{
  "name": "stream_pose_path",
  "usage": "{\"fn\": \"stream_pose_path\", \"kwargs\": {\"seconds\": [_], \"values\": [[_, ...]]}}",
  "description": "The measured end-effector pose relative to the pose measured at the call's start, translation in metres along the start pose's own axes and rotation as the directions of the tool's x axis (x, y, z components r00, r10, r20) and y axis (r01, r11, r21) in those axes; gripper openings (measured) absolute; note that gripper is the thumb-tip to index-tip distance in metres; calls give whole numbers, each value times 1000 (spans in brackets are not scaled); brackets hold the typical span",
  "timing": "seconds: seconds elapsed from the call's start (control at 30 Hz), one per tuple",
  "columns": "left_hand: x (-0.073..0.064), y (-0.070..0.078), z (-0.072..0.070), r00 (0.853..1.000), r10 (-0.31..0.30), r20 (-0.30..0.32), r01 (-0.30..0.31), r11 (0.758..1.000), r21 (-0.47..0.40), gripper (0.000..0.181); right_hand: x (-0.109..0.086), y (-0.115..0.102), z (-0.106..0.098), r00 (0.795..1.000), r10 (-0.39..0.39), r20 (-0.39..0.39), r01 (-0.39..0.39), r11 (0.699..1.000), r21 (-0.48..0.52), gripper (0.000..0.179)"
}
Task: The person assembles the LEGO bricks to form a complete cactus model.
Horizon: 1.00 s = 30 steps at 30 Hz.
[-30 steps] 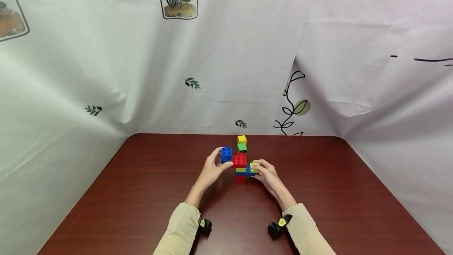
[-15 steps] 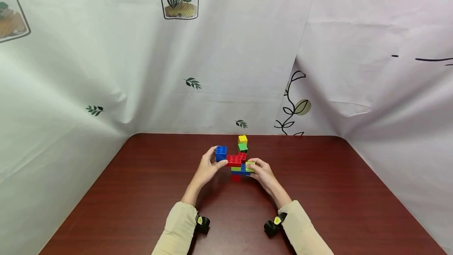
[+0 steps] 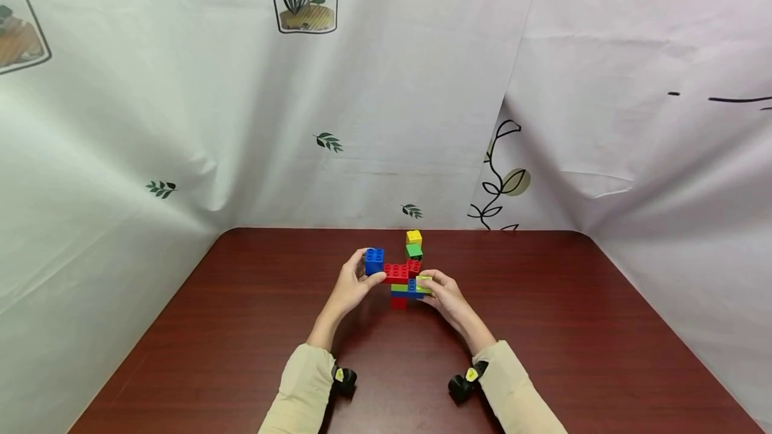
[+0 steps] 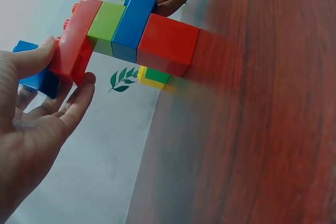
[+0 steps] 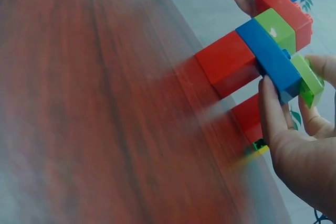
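Note:
A model of toy building bricks stands between both hands. Its red base brick [image 3: 399, 303] carries a long blue brick [image 5: 270, 59], on which sit two lime green bricks, one at either end. Above the left one lies a long red brick [image 4: 77, 38], topped at its outer end by a blue brick [image 3: 374, 260]. My left hand [image 3: 351, 286] grips this upper left end, thumb in front and fingers behind. With thumb above and fingers below, my right hand [image 3: 447, 298] pinches the right-hand lime green brick [image 5: 308, 80] and the long blue brick's end.
Behind the model, a red brick [image 3: 414, 267], a green brick [image 3: 413, 250] and a yellow brick [image 3: 413, 237] line up toward the back edge of the brown table [image 3: 265, 266]. A pale printed curtain [image 3: 386, 86] hangs close behind.
Both hands have shifted a little to the left with the model between them. The red brick behind it shows more now, while the bricks at the back stay in place.

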State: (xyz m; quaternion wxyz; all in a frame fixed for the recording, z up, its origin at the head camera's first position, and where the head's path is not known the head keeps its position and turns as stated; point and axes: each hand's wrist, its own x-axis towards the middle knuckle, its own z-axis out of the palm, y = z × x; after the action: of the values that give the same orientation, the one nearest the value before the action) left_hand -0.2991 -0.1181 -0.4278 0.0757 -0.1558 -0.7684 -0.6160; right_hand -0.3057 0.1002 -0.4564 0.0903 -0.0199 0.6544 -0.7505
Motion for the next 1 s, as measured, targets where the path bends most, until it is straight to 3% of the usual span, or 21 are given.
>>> {"fn": "stream_pose_path", "kwargs": {"seconds": [0.2, 0.5, 0.7, 1.0], "values": [[1, 1, -1, 1000, -17, -1, 17, 1000, -18, 43, 1, -1, -1, 999, -22, -27, 19, 997, -78, 23], [0, 2, -1, 1000, -12, -6, 12, 1000, -26, 43, 9, -1, -4, 988, -62, -140, 47, 993, -108, 38], [-1, 2, -2, 1000, -15, -8, 15, 1000, -8, 44, 15, -1, -9, 974, -44, -221, 11, 989, -150, 44], [-1, 2, -2, 1000, -14, 0, 14, 1000, -21, 46, 20, 4, -11, 971, -45, -234, 13, 990, -137, 39]]}}
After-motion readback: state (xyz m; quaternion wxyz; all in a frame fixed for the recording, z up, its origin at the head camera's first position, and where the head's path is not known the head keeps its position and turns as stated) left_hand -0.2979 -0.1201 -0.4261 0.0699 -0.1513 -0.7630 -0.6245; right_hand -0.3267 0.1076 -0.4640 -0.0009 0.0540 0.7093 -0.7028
